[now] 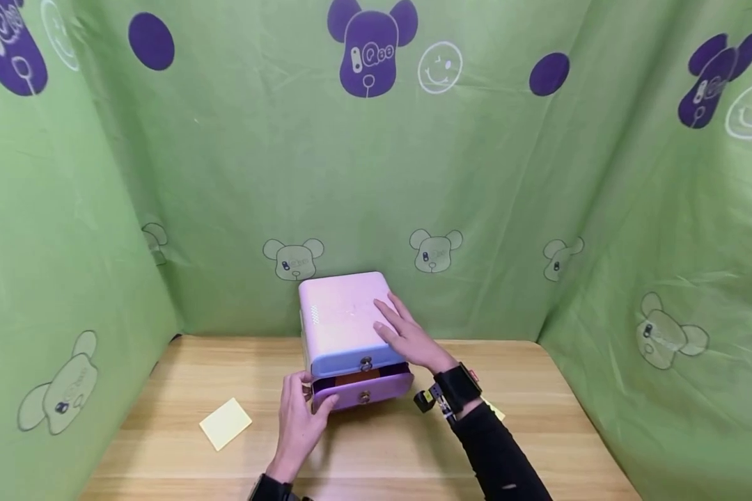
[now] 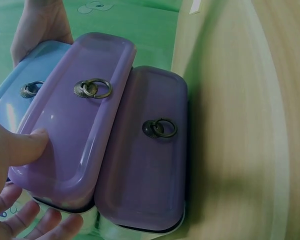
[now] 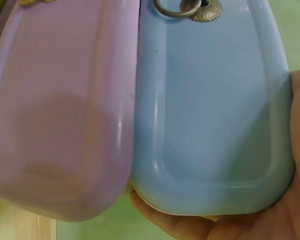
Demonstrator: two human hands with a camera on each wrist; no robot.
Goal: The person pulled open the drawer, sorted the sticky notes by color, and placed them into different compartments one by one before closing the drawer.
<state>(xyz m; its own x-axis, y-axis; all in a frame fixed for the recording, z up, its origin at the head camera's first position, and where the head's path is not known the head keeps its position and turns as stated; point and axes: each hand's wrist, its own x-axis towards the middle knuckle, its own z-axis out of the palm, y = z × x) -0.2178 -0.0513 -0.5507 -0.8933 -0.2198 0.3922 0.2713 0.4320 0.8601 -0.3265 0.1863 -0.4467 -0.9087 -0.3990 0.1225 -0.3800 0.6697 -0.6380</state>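
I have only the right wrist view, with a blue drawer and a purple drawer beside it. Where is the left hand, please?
Observer: The left hand is at the left end of that purple drawer, with its thumb on it.
Operator: Thank you. Is something visible inside this drawer?
Observer: Yes, something orange, but I cannot tell what it is.
Operator: And what lies on the table, to the left of the box?
Observer: A yellow note, apart from the left hand.

Light is shining on the box top (image 1: 345,306), left wrist view is looking dim, shadow is darkening the table (image 2: 230,195)
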